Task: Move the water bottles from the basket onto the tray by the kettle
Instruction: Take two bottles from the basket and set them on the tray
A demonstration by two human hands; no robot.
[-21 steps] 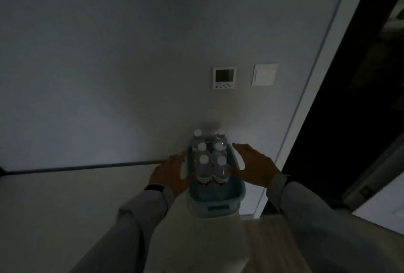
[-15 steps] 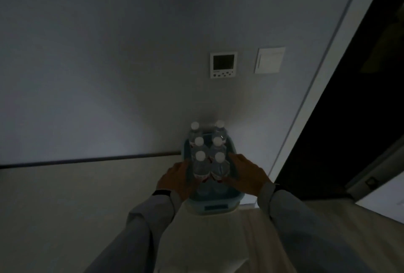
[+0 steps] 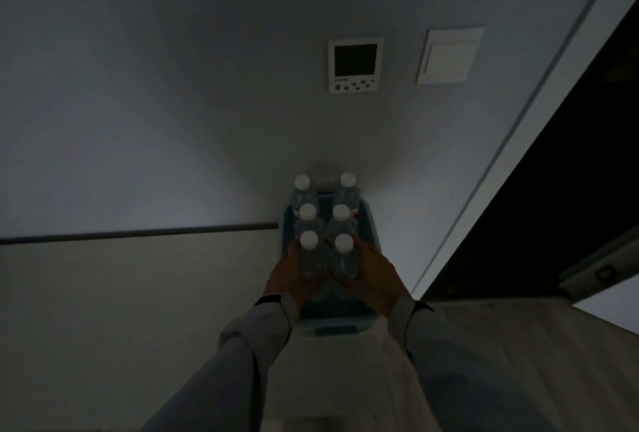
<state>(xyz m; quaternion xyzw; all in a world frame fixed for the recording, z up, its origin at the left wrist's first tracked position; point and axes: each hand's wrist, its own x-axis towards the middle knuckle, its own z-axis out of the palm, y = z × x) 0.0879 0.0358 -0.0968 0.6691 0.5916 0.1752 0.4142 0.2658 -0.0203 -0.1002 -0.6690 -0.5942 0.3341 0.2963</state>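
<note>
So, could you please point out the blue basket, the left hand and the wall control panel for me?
blue basket [image 3: 371, 224]: head view, right rim.
left hand [image 3: 287, 276]: head view, back of the hand.
wall control panel [image 3: 355, 64]: head view, dark screen.

White-capped clear water bottles [image 3: 308, 255] with red labels stand in a pale blue basket [image 3: 370, 224]; grey sleeves [image 3: 242, 345].

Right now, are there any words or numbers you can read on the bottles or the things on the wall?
No text can be read.
Water bottles: red marks on the labels, too dark and blurred to read.
Wall control panel: dark blank screen; a tiny line of print above its buttons, too small to read.
Wall switch: plain, no writing.
Basket: no writing visible.
</note>
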